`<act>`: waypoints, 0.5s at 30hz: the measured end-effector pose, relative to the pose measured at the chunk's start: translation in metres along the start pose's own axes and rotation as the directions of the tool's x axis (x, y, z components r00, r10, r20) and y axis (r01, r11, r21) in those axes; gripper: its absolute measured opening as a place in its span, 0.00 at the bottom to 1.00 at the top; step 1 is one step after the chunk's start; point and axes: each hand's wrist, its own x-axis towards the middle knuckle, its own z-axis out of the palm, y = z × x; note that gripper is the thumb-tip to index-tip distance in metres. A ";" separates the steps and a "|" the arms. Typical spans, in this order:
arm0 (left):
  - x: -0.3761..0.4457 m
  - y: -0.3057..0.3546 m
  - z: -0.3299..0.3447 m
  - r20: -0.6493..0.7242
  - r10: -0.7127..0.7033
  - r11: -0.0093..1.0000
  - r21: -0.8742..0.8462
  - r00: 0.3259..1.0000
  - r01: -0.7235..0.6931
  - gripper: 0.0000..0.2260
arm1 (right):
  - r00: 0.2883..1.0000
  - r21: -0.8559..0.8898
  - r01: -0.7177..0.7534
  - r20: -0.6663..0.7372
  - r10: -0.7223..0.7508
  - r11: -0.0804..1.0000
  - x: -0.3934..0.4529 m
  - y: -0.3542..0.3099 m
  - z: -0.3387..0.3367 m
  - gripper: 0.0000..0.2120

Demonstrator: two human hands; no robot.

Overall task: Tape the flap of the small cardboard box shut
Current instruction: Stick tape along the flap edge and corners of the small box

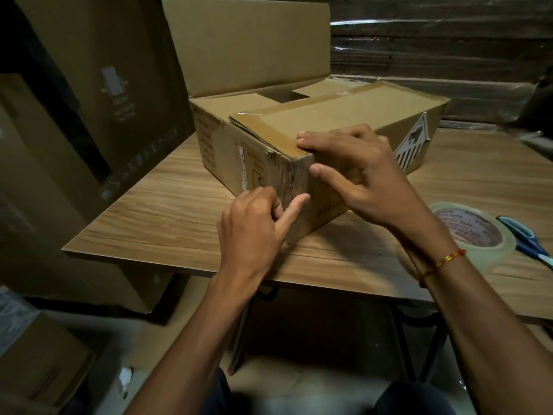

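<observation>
The small cardboard box sits on the wooden table, turned so one corner points toward the person, with its near flap folded flat and brown tape running along the flap's left edge down toward that corner. The right hand lies over the near corner, fingertips pressing on the taped top edge and thumb against the side wall; its grip is open, flat against the cardboard, clasping nothing. The left hand is low on the same corner, fingers curled with the thumb stretched out against the box's vertical edge; whether it pinches a tape end there I cannot tell. Behind the closed flap the far flap stands upright, leaving part of the top open. A black-and-white diamond label sticks on the right side wall. To the right on the table, near the right wrist, lie a roll of clear tape and, just beside it, blue-handled scissors at the picture's edge. The table's left front stretch is bare wood up to its edge. Larger cartons crowd the left side, close to the table's edge, and a dark wrapped stack fills the back.
</observation>
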 end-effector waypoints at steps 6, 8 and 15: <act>-0.006 0.003 0.006 0.107 -0.052 0.997 0.056 0.993 0.046 0.22 | 0.995 0.098 -0.080 -0.056 0.086 0.992 0.003 -0.005 0.005 0.17; -0.009 0.002 0.007 0.141 -0.092 0.994 0.065 0.986 0.084 0.22 | 0.990 0.142 -0.095 -0.089 0.109 0.985 0.007 -0.008 0.007 0.15; 0.003 0.000 -0.006 0.232 -0.101 0.994 0.062 0.967 0.089 0.22 | 0.997 0.154 -0.074 0.030 0.070 0.985 0.015 -0.001 -0.003 0.15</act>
